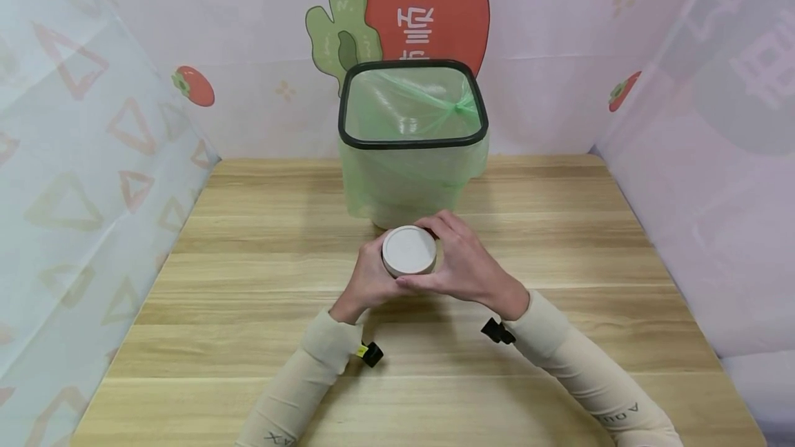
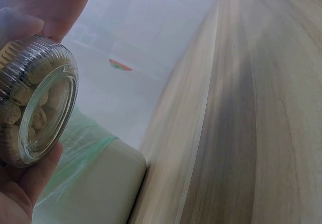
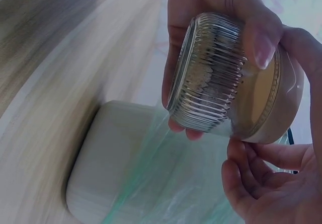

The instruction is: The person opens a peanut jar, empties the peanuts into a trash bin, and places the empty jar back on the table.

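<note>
A ribbed clear glass jar with a pale screw lid is held over the table in front of the bin. Through its glass base in the left wrist view, tan rounded pieces show inside. My left hand grips the jar's glass body, its thumb lying along the ribs in the right wrist view. My right hand holds the lid by its edge, thumb on one side and fingers on the other. The lid sits on the jar's mouth and faces up toward the head camera.
Just beyond the hands stands a pale bin with a black rim and a green plastic bag lining it. The wood-grain table is bounded by printed cloth walls at the back and both sides.
</note>
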`<state>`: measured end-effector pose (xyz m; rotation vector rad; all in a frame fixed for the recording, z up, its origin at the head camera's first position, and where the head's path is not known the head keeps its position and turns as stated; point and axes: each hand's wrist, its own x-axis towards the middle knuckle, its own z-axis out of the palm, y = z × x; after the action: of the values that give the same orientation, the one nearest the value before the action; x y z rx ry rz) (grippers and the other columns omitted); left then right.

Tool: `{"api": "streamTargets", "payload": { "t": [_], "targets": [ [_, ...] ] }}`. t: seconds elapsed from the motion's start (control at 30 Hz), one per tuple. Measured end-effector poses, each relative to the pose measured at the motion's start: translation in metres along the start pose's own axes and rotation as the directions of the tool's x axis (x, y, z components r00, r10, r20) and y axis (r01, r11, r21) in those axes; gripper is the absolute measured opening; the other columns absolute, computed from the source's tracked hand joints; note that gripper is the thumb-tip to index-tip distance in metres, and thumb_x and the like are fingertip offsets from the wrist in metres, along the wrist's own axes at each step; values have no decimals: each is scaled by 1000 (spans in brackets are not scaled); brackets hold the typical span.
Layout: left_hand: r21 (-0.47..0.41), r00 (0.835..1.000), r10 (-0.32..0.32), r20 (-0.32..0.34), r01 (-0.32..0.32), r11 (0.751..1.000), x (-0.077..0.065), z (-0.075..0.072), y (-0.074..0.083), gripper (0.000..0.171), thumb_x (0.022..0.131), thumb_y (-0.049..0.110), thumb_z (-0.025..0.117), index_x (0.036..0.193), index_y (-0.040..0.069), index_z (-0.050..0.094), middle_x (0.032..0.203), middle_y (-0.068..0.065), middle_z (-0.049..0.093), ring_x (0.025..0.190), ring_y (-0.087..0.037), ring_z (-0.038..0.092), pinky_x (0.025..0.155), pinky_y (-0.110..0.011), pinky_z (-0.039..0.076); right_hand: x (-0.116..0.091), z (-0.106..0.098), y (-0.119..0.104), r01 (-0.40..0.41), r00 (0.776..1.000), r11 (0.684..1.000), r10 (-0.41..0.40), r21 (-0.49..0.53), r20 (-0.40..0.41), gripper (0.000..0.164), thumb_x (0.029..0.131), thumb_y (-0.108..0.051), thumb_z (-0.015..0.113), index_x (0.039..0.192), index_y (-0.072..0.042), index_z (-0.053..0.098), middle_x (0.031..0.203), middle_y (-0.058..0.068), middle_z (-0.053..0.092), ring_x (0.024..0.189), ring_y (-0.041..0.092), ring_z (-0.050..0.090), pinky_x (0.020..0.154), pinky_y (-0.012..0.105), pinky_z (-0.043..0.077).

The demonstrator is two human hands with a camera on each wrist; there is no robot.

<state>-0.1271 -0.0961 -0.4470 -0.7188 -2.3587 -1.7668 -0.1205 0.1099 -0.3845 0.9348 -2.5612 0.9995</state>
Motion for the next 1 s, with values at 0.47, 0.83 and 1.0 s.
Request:
{"api": "streamTargets", "payload": {
  "t": [0.47,0.83,1.0],
  "targets": [
    [0,1000,2,-6,-2,1000,0,1,-1,80,62,9,97,134,0,65,124,-18,75,115,-30,72,102,-37,58,2,-7,2,4,998,998,-8,60,64,84,72,-43,96,138,-3,63,125,5,66,112,20,66,97,40,59],
    [-9,1000,-7,-4,7,1000,-1,1,1,78,63,10,97,134,1,66,123,-17,76,113,-29,72,100,-37,59,2,-11,3,55,993,994,-65,98,98,84,77,-37,93,144,-2,58,131,8,69,118,21,67,98,40,60],
    [-3,1000,-6,-7,6,1000,-1,1,2,79,62,10,97,134,1,66,122,-17,76,111,-28,72,99,-37,59,2,-13,2,53,990,992,-67,111,126,84,78,-34,91,148,-2,55,139,10,67,126,24,66,102,43,58]
  ]
}}
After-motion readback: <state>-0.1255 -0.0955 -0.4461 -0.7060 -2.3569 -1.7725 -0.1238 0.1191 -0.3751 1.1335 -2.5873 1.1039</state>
